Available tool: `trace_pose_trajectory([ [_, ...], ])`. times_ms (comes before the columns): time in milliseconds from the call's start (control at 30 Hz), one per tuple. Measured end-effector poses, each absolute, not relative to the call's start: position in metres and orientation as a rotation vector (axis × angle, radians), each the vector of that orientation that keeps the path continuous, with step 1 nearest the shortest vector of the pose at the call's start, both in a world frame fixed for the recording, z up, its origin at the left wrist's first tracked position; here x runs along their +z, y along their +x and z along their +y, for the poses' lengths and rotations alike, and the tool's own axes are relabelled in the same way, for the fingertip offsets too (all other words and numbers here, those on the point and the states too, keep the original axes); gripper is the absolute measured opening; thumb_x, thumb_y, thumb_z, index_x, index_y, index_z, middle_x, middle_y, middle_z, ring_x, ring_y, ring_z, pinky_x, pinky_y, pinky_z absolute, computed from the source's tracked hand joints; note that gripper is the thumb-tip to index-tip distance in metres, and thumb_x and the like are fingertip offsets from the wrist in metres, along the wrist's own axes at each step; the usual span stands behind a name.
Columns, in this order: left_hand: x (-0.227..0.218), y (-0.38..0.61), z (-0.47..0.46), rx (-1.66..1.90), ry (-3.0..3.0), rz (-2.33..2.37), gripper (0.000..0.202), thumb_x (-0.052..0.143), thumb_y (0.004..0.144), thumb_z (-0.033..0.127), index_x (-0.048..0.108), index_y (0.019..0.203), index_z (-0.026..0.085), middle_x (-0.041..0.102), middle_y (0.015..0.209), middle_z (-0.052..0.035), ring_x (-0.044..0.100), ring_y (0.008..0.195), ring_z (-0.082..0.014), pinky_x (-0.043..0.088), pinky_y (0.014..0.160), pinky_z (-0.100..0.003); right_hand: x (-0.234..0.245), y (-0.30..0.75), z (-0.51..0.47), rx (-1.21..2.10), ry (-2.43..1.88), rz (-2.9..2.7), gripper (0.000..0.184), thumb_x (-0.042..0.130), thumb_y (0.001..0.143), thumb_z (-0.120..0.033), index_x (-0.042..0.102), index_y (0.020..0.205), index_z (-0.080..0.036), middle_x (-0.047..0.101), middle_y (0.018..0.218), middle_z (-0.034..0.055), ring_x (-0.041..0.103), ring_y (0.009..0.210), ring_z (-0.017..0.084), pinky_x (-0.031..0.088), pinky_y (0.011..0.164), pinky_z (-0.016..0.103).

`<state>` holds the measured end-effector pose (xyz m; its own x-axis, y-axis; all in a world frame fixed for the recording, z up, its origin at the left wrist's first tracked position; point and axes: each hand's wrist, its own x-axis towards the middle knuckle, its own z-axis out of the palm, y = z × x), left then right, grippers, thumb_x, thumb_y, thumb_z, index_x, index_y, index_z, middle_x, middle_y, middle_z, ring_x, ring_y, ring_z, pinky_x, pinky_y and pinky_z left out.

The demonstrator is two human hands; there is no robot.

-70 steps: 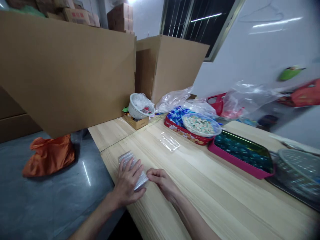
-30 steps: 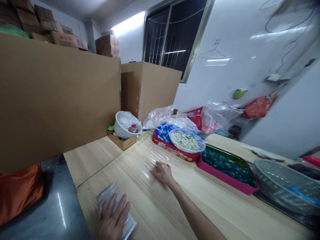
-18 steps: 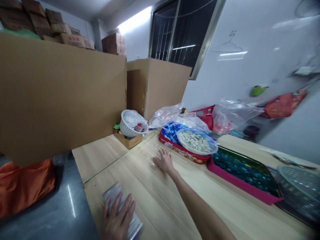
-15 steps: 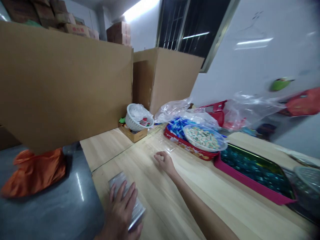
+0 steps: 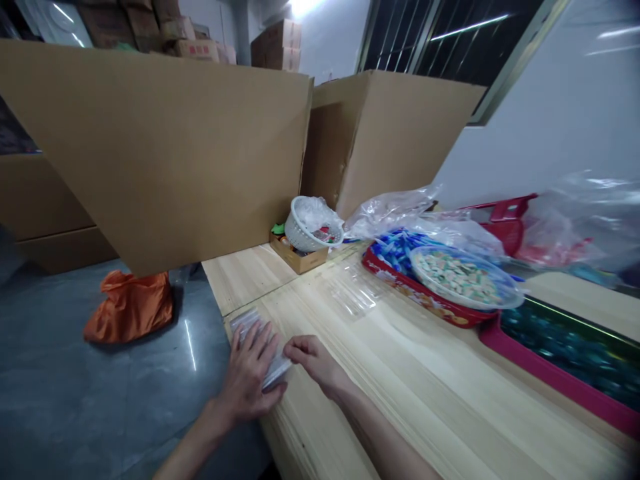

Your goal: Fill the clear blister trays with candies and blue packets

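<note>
The left hand [image 5: 247,373] lies spread over a stack of clear plastic packets [image 5: 245,323] on the wooden desk [image 5: 425,400], the right hand [image 5: 315,363] curled just beside its edge.

Bench [image 5: 400,413]: pale yellow wood, straight grain. Pack [image 5: 274,373]: silver. Tray [image 5: 550,379]: magenta rim, teal sweets [image 5: 565,353]. Tin [image 5: 400,283]: red, patterned. Bag [image 5: 130,308]: orange. Floor [image 5: 75,373]: grey. Cardboard [image 5: 150,147]: tan.
</note>
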<state>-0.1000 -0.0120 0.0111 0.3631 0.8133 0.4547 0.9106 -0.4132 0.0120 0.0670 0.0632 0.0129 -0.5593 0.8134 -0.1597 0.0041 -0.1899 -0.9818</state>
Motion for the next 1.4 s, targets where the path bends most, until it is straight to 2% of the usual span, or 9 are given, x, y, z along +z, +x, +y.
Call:
trace_pose_trajectory([
  [267, 0.005, -0.108, -0.002, -0.615, -2.335, -1.447, 0.065, 0.060, 0.072, 0.036, 0.047, 0.131, 0.012, 0.046, 0.140, -0.0147, 0.034, 0.131, -0.0358, 0.014, 0.109, -0.055, 0.009, 0.058, 0.067, 1.954, -0.905, -1.271, 0.027, 0.071, 0.056, -0.038, 0.056, 0.051, -0.016, 0.043, 0.049, -0.0043, 0.033, 0.053, 0.010, 0.021, 0.057, 0.027],
  [500, 0.001, -0.108, 0.003, -0.650, -2.314, -1.401, 0.064, 0.059, 0.072, 0.037, 0.048, 0.130, 0.011, 0.048, 0.138, -0.0154, 0.037, 0.128, -0.0363, 0.016, 0.108, -0.055, 0.008, 0.058, 0.068, 1.977, -0.901, -1.216, 0.026, 0.071, 0.054, -0.036, 0.054, 0.050, -0.016, 0.044, 0.051, -0.0038, 0.033, 0.055, 0.010, 0.023, 0.060, 0.027],
  [733, 0.003, -0.105, 0.002, -0.623, -2.306, -1.407, 0.064, 0.060, 0.072, 0.036, 0.049, 0.129, 0.012, 0.050, 0.136, -0.0148, 0.040, 0.125, -0.0361, 0.016, 0.108, -0.055, -0.003, 0.062, 0.072, 1.719, -1.010, -1.365, 0.019, 0.059, 0.060, -0.034, 0.050, 0.054, -0.018, 0.042, 0.054, -0.0036, 0.034, 0.056, 0.011, 0.024, 0.058, 0.026],
  [933, 0.004, -0.103, -0.001, -0.606, -2.318, -1.413, 0.064, 0.060, 0.073, 0.038, 0.048, 0.130, 0.011, 0.049, 0.137, -0.0141, 0.038, 0.127, -0.0356, 0.015, 0.108, -0.056, -0.023, 0.100, 0.118, 1.468, -1.232, -1.406, 0.019, 0.053, 0.060, -0.036, 0.052, 0.055, -0.018, 0.046, 0.054, -0.0013, 0.040, 0.055, 0.013, 0.030, 0.057, 0.027],
  [1033, 0.004, -0.099, -0.004, -0.614, -2.324, -1.411, 0.063, 0.060, 0.073, 0.037, 0.048, 0.130, 0.011, 0.048, 0.138, -0.0143, 0.037, 0.127, -0.0360, 0.015, 0.108, -0.056, -0.024, 0.127, 0.141, 1.320, -1.326, -1.376, 0.019, 0.055, 0.062, -0.037, 0.050, 0.054, -0.020, 0.046, 0.056, -0.0002, 0.040, 0.056, 0.014, 0.031, 0.058, 0.028],
  [1167, 0.003, -0.083, -0.013, -0.660, -2.330, -1.392, 0.066, 0.060, 0.073, 0.037, 0.046, 0.131, 0.008, 0.049, 0.137, -0.0159, 0.036, 0.128, -0.0365, 0.014, 0.108, -0.057, -0.017, 0.146, 0.129, 1.055, -1.376, -1.332, 0.023, 0.063, 0.061, -0.041, 0.056, 0.067, -0.020, 0.054, 0.075, 0.0029, 0.044, 0.071, 0.017, 0.033, 0.067, 0.029],
  [1233, 0.003, -0.070, -0.021, -0.682, -2.338, -1.388, 0.069, 0.060, 0.071, 0.037, 0.045, 0.130, 0.005, 0.049, 0.137, -0.0176, 0.035, 0.128, -0.0375, 0.014, 0.108, -0.058, -0.013, 0.145, 0.101, 1.169, -1.296, -1.399, 0.029, 0.066, 0.063, -0.046, 0.059, 0.067, -0.019, 0.054, 0.071, 0.0018, 0.045, 0.069, 0.017, 0.033, 0.066, 0.029],
  [1300, 0.002, -0.054, -0.029, -0.691, -2.362, -1.385, 0.070, 0.061, 0.069, 0.036, 0.046, 0.130, 0.005, 0.048, 0.137, -0.0182, 0.035, 0.128, -0.0383, 0.014, 0.107, -0.058, -0.007, 0.143, 0.064, 1.474, -1.144, -1.470, 0.034, 0.068, 0.067, -0.050, 0.061, 0.066, -0.017, 0.053, 0.063, -0.0003, 0.044, 0.063, 0.015, 0.031, 0.063, 0.028],
  [1400, 0.001, -0.031, -0.042, -0.702, -2.418, -1.366, 0.069, 0.060, 0.069, 0.036, 0.046, 0.130, 0.006, 0.046, 0.139, -0.0176, 0.033, 0.130, -0.0384, 0.014, 0.107, -0.057, 0.001, 0.147, 0.016, 1.800, -0.982, -1.384, 0.033, 0.072, 0.068, -0.046, 0.064, 0.066, -0.014, 0.052, 0.059, -0.0020, 0.042, 0.060, 0.012, 0.029, 0.062, 0.027],
])
